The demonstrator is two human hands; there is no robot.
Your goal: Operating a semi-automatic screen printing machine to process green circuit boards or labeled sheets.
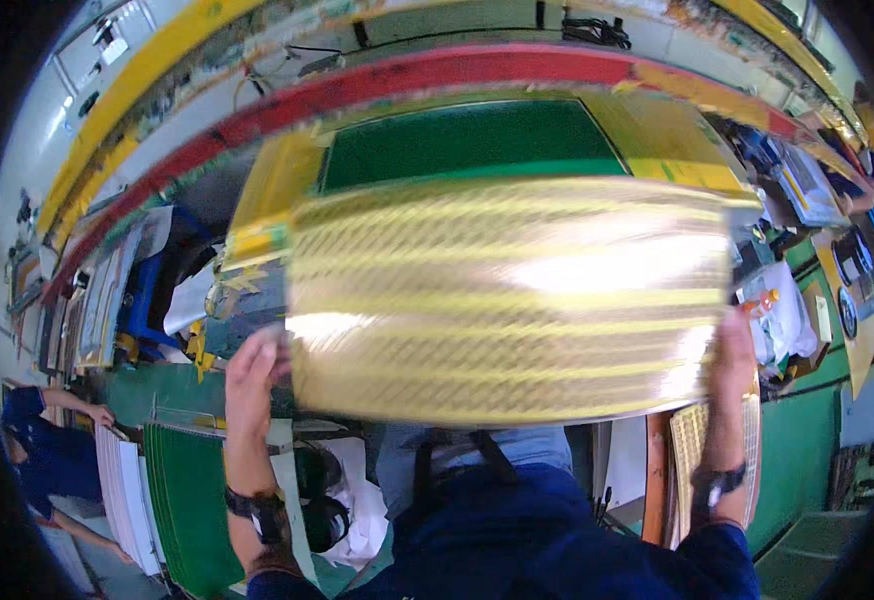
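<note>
A large, shiny gold-and-yellow sheet [477, 330] with rows of fine repeated pattern is held up level in front of me, slightly smeared by motion. My left hand [255, 370] grips its left edge, thumb at the rim and fingers bent. At the opposite edge my right hand [733, 362] is closed on the sheet, though blur hides its fingertips. Just beyond lies a screen-printing frame with green mesh [467, 140] and yellow borders [272, 195], its near part covered by the sheet.
A red bar [437, 68] arches across above the frame. Upright green panels [192, 500] stand at lower left, near a co-worker in dark clothing [52, 455]. More patterned sheets [687, 450] stand at my right. An orange-capped bottle [762, 300] lies by white plastic [792, 335].
</note>
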